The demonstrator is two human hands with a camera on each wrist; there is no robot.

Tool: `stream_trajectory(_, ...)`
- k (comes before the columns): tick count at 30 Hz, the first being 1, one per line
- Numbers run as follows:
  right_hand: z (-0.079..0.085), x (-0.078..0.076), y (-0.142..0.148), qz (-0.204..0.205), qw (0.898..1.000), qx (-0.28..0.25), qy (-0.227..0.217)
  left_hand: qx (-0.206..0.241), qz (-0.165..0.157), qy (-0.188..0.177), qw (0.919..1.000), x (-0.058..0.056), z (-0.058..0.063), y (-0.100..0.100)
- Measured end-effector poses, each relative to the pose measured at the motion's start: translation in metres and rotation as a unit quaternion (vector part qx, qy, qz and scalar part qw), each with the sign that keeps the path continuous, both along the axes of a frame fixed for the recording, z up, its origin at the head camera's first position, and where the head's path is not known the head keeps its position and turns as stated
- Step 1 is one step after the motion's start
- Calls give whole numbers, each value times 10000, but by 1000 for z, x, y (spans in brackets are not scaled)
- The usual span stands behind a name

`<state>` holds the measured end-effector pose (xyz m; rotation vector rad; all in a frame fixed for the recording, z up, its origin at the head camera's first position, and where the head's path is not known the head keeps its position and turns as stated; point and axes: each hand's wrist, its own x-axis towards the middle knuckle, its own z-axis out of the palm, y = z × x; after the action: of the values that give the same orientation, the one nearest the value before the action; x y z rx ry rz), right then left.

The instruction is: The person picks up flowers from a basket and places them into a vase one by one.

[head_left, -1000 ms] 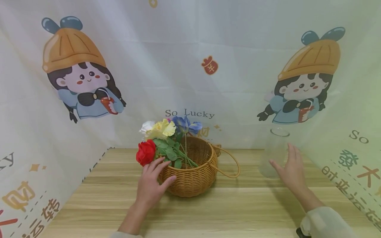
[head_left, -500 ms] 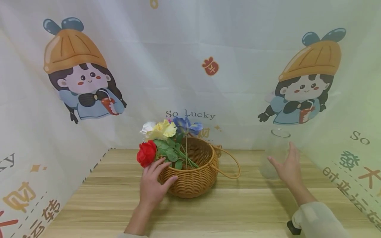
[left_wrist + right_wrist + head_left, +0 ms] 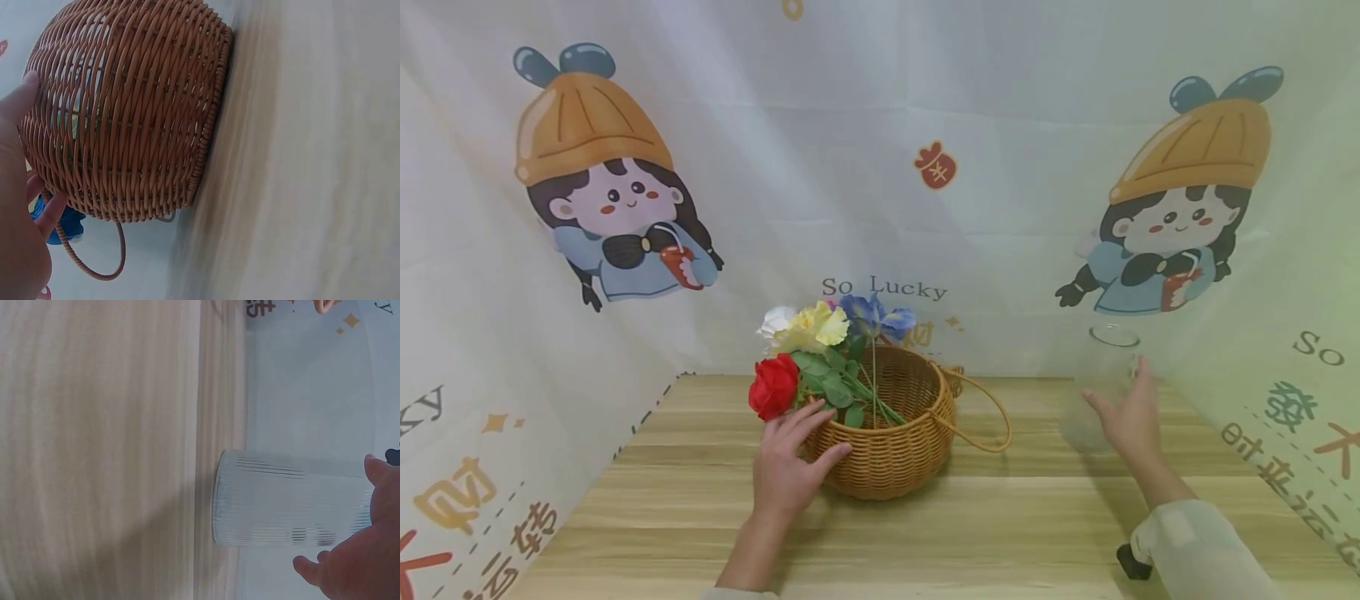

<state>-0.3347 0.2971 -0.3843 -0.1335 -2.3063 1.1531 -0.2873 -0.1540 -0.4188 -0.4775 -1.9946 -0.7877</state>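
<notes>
My left hand [image 3: 790,462] rests at the left rim of a brown wicker basket [image 3: 887,467], fingers spread and lightly bent, thumb along the front. In the left wrist view, thumb and fingers lie on either side of the basket [image 3: 137,112]. A red rose [image 3: 772,386], a yellow flower [image 3: 815,327], a white flower [image 3: 775,322] and a blue flower [image 3: 876,315] lean over its left and back rim, green stems inside. At the right stands an upright clear glass vase [image 3: 1096,375]. My right hand [image 3: 1131,421] is beside it, thumb and fingers apart; the right wrist view shows ribbed glass [image 3: 269,500].
A wooden table [image 3: 985,533] carries everything. Its back and sides meet a printed white cloth [image 3: 1000,208]. The basket's looped handle [image 3: 992,417] sticks out to the right, towards the vase. A black strap piece [image 3: 1132,562] hangs at the right sleeve.
My right hand has shifted slightly forward along the vase, its forearm swinging a little left. The left hand keeps its place at the basket. The head view has turned slightly left.
</notes>
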Motion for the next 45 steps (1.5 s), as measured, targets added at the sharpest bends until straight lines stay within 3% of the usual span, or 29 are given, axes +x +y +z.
stream_trajectory(9,2,1,4,-89,9998,-124,-158,-102,-54,319,9994,-5,-3,-2)
stream_trajectory(15,3,3,9,-68,9998,-50,-207,51,-169,330,9993,-6,-4,0)
stream_trajectory(32,1,6,6,426,9989,-158,-130,82,-174,91,9998,-9,3,-3)
stream_trajectory(45,-3,12,-3,822,9966,23,37,114,-101,307,9994,-10,0,-5)
